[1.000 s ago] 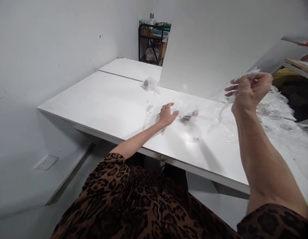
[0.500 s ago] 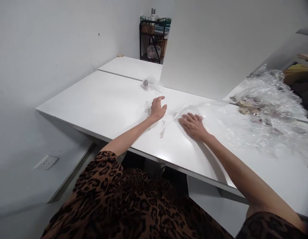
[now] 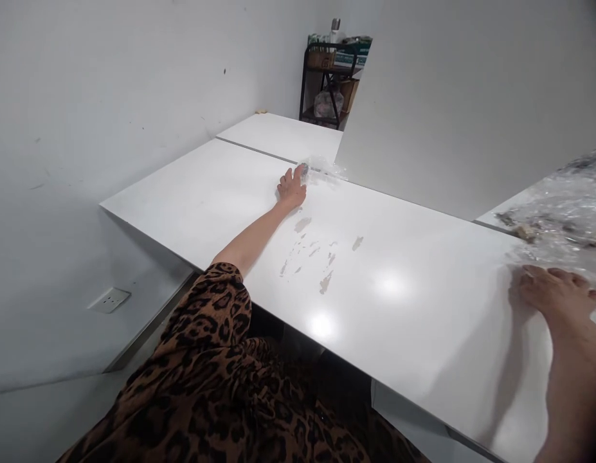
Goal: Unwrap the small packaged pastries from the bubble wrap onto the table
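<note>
My left hand (image 3: 292, 188) reaches across the white tabletop (image 3: 191, 186) with its fingers apart. Its fingertips meet a small dark item (image 3: 304, 170) at the edge of a thin clear plastic piece (image 3: 324, 168); a firm hold does not show. Far to the right, my right hand (image 3: 558, 289) rests with fingers spread against a crumpled heap of clear plastic wrap (image 3: 568, 199). Some brownish pieces (image 3: 524, 231) lie in or under that heap. Between my hands, greyish worn patches (image 3: 326, 281) mark the tabletop.
A large pale panel (image 3: 452, 109) rises behind the table. Beyond it stands a black shelf rack (image 3: 305, 83) with boxes and a bottle (image 3: 335, 31). The wall (image 3: 109, 96) with a socket (image 3: 109, 299) is on the left. A second white surface (image 3: 283, 132) adjoins the table's far edge.
My right hand has swept right, and the plastic wrap has shifted right with it, baring the worn patches. My left hand has moved toward the small dark item. The view has turned right.
</note>
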`<state>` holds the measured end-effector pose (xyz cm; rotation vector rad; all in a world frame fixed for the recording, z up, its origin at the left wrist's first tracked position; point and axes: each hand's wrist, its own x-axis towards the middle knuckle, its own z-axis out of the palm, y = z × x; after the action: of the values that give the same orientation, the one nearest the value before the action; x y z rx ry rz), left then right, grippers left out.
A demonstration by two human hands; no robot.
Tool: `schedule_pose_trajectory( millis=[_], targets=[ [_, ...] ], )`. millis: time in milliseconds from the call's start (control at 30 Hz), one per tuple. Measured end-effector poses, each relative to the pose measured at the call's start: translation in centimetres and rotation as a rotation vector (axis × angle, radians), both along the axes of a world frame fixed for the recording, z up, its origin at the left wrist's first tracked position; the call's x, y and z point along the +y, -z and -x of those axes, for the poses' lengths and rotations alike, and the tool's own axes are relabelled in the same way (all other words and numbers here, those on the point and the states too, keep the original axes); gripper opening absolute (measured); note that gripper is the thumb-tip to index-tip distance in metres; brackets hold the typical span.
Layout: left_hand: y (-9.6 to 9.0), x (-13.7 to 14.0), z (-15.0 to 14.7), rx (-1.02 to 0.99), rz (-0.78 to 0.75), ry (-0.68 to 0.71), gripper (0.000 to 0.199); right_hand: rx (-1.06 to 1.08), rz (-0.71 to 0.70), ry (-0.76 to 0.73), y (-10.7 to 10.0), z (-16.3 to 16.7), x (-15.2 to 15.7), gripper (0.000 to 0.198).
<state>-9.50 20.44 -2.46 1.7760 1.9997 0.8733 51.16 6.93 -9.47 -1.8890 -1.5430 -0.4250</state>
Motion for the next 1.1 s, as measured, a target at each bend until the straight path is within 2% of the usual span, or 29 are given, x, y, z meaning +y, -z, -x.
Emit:
schedule_pose_trajectory(
  millis=[100,167,300,367,467,567,633,700,767,833,933,1000,1033,1100],
  targets=[
    [0.5,2.2,-1.1,-0.048,-0.014,0.021,0.074,0.072,0.103,0.167,-0.9,2.3,-0.4,0.057],
    [0.8,3.6,-1.9,-0.112,-0.035,-0.031,0.075,0.062,0.136,0.173,-1.6,5.3,-1.4,0.056],
    [1.3,5.0,-2.6,-0.229,-0.039,-0.178,0.05,-0.036,0.065,-0.046,-2.9,12.3,-4.0,0.056],
    [1.5,4.3,-2.7,-0.292,-0.036,-0.161,0.035,0.012,0.08,-0.182,-3.6,15.9,-4.9,0.053],
    [1.8,1.2,-3.5,-0.434,-0.03,-0.053,0.02,0.319,0.213,-0.293,-4.7,21.9,-5.5,0.053],
    [2.2,-4.0,-5.4,-0.624,0.039,0.084,0.017,0.734,0.348,-0.364,-5.4,28.2,-5.4,0.062],
    [2.2,-7.9,-6.9,-0.745,0.106,0.169,0.018,0.908,0.37,-0.413,-5.5,31.9,-5.1,0.073],
    [2.0,-11.4,-8.0,-0.865,0.147,0.244,0.019,0.993,0.327,-0.424,-5.3,34.5,-4.9,0.075],
    [1.7,-14.2,-8.4,-0.994,0.19,0.27,0.02,1.038,0.263,-0.425,-5.1,35.9,-5.0,0.064],
    [1.2,-16.1,-8.2,-1.131,0.287,0.229,0.021,1.081,0.188,-0.466,-5.3,36.2,-5.5,0.058],
    [0.8,-17.9,-7.6,-1.359,0.492,0.154,0.02,1.094,0.032,-0.564,-6.3,35.9,-6.6,0.054],
    [0.5,-18.8,-7.4,-1.511,0.625,0.162,0.014,1.054,-0.088,-0.61,-7.4,35.8,-7.4,0.049],
    [0.3,-19.3,-7.5,-1.569,0.683,0.174,0.019,1.034,-0.137,-0.631,-8.0,35.7,-7.7,0.047],
    [-0.1,-20.0,-7.7,-1.649,0.768,0.204,0.047,0.998,-0.19,-0.686,-9.2,35.8,-8.5,0.044]
  ],
)
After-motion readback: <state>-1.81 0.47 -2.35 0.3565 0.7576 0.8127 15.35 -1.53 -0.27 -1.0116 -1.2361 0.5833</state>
